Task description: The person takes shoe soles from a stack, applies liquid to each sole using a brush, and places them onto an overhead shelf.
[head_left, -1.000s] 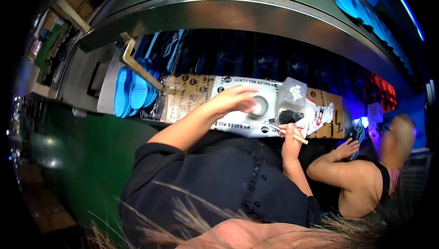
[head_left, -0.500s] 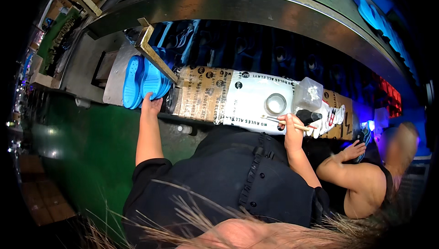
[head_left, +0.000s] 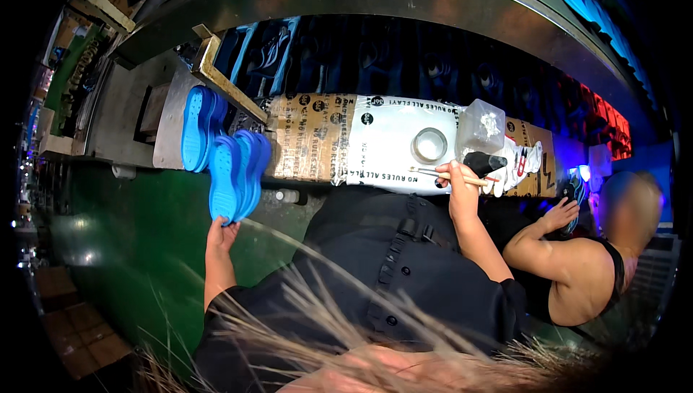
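Observation:
My left hand (head_left: 221,237) grips the near end of a stack of blue shoe soles (head_left: 237,176), held out past the bench's front edge. A second group of blue soles (head_left: 196,129) stays on the metal end of the bench, just beyond it. In my right hand (head_left: 460,185) is a thin brush (head_left: 427,171) with a pale wooden handle, its bristles pointing left over a white sheet (head_left: 379,155). Just behind the bristles sits a round dish (head_left: 430,145). Beside it stands a clear plastic tub (head_left: 481,127) with white bits inside.
White gloves (head_left: 521,166) with red marks lie right of the tub. An angled metal bar (head_left: 229,87) juts over the bench's left part. Dark shoes (head_left: 268,50) stand in a row beneath the overhead ledge. A co-worker (head_left: 577,263) sits at the right, one hand on a shoe.
My left hand has drawn a stack of soles off the bench toward me, leaving the other group behind. My right hand still holds the brush near the dish.

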Available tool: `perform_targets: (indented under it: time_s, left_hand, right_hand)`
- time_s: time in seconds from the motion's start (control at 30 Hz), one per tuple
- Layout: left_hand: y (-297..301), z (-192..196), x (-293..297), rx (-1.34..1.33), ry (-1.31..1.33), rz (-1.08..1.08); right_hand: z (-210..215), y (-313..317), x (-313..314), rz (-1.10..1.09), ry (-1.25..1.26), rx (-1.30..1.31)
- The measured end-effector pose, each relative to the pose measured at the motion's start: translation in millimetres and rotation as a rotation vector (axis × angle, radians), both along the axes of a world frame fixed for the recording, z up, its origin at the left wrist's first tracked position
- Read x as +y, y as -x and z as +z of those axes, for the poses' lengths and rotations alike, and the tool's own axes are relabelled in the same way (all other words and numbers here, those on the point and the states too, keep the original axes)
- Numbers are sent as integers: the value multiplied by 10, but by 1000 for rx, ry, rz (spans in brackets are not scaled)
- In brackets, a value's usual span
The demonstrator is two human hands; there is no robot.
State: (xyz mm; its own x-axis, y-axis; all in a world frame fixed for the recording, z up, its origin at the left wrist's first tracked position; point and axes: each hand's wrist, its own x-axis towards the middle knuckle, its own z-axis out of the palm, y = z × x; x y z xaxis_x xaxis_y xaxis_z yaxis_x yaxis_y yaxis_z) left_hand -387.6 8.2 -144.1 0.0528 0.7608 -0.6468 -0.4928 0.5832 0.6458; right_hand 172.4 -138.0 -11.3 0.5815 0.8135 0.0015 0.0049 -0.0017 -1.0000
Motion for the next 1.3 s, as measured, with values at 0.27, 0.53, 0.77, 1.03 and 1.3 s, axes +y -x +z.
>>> perform_targets:
  time_s: [0.27, 0.53, 0.77, 1.03, 1.3]
  left_hand:
    - [-1441, 423, -123, -68, -126, -306]
    - [-2535, 525, 139, 679, -444, -306]
    - [-2564, 997, 430, 255, -283, -497]
    - [-3388, 1417, -103, 190, -740, -504]
    - [-3982, 1786, -304, 343, -885, -699]
  right_hand:
    - [40, 61, 37, 44, -28, 13]
    - [-5, -29, -151, -30, -85, 26]
    - [119, -71, -216, -47, -90, 50]
    - [292, -122, -179, -61, -170, 50]
    - [613, -53, -273, -23, -298, -505]
